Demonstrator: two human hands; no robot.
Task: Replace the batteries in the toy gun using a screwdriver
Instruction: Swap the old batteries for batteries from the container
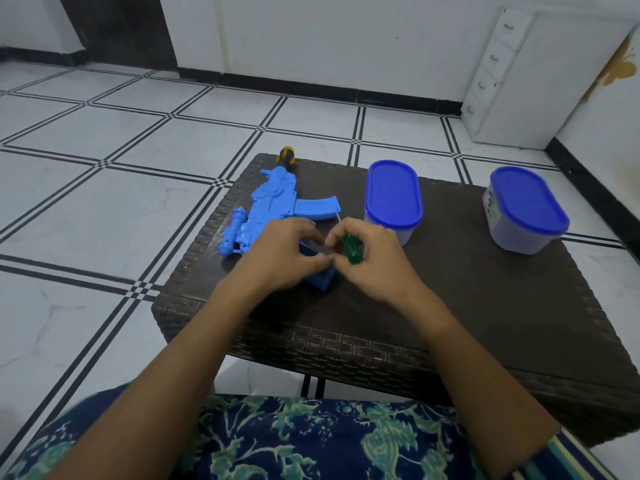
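A dark woven desk [485,306] fills the middle and right of the frame, standing on a white tiled floor [86,202] with black grid lines. On the desk's left part lies a blue toy gun [273,202], flat on its side, its barrel end with a black and yellow tip [286,156] pointing toward the top of the frame and its magazine sticking out to the right. The gun's lower end, near the centre of the frame, is partly hidden under the hands; a blue angled part of it shows just below them.

The left hand [277,258] rests on that lower part of the gun, its fingers curled down and pinched together at the tips, meeting the tips of the other hand. Whether they grip a small piece there is too small to tell. The right hand [367,261] has its fingers closed around the green handle of a screwdriver [351,251]; the thin metal shaft sticks up and left from the hand toward the magazine.

Two translucent containers with blue lids stand on the desk: one [393,199] just right of the magazine, near the right hand, the other [526,209] well apart at the right edge. A blue floral-patterned garment [311,441] covers the person's lap along the bottom of the frame. A white drawer unit [502,81] stands against the wall at upper right.
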